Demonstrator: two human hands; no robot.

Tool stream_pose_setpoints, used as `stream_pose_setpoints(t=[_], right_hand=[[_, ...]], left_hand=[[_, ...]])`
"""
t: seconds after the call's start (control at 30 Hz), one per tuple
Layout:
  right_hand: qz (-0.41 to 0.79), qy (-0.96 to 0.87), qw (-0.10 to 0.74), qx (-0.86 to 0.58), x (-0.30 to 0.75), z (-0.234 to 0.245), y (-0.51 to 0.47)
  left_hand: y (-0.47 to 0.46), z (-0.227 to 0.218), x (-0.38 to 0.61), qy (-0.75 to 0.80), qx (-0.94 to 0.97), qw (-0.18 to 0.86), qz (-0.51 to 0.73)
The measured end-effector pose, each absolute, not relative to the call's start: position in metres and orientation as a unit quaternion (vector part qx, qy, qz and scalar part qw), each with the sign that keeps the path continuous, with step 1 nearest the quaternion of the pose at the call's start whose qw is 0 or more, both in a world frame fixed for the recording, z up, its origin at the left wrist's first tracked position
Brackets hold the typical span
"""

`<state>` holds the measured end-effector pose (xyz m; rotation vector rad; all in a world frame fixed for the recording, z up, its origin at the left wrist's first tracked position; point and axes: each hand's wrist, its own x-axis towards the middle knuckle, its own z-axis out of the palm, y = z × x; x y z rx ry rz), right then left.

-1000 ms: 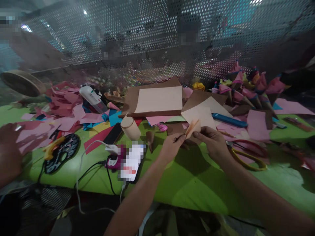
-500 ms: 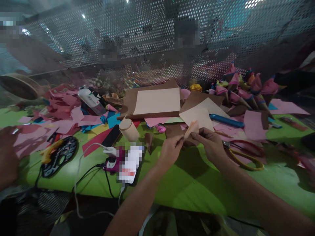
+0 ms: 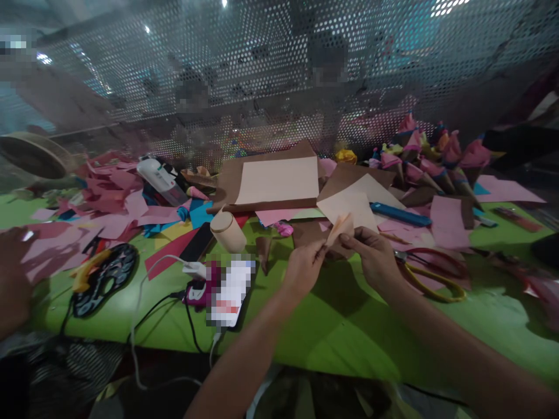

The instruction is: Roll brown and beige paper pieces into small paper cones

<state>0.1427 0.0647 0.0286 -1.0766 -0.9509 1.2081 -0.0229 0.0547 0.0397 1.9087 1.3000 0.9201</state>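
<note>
Between my two hands is a small folded piece of pale peach paper (image 3: 339, 227), held above the green table (image 3: 323, 326). My left hand (image 3: 304, 265) pinches its lower left end. Fingers and thumb of my right hand (image 3: 372, 250) close on its right side. Behind it lie cream paper sheets (image 3: 349, 206) and a brown sheet (image 3: 305, 233). A small brown paper cone (image 3: 263, 251) stands left of my left hand. Scissors with red and yellow handles (image 3: 432, 273) lie just right of my right hand.
A phone (image 3: 233, 291) on a cable, a tape roll (image 3: 227, 231) and a hot glue gun (image 3: 91, 267) sit to the left. Pink paper cones (image 3: 432, 163) are heaped back right. Another person's hand (image 3: 15, 273) rests at the left edge. A perforated metal screen (image 3: 262, 75) stands behind.
The folded paper has turned and opened a little between my fingers, showing a wider face. Both hands stay almost in place.
</note>
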Motion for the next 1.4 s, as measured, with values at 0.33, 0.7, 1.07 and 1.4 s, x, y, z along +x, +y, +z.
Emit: stream_pose_setpoints(t=[0.33,0.7,1.07,1.4], right_hand=[[0.515,-0.400,0.604,-0.459,0.142,0.024,0.066],[0.511,-0.417,0.596,-0.458,0.146,0.025,0.071],[0.525,-0.415,0.589,-0.453,0.149,0.028,0.072],[0.508,-0.457,0.573,-0.452,0.143,0.033,0.064]], left_hand=[[0.053,0.043,-0.021,0.507,0.747,0.302,0.306],[0.057,0.036,-0.025,0.511,0.721,0.309,0.352],[0.056,0.045,-0.026,0.514,0.741,0.322,0.287],[0.055,0.049,-0.024,0.527,0.770,0.283,0.222]])
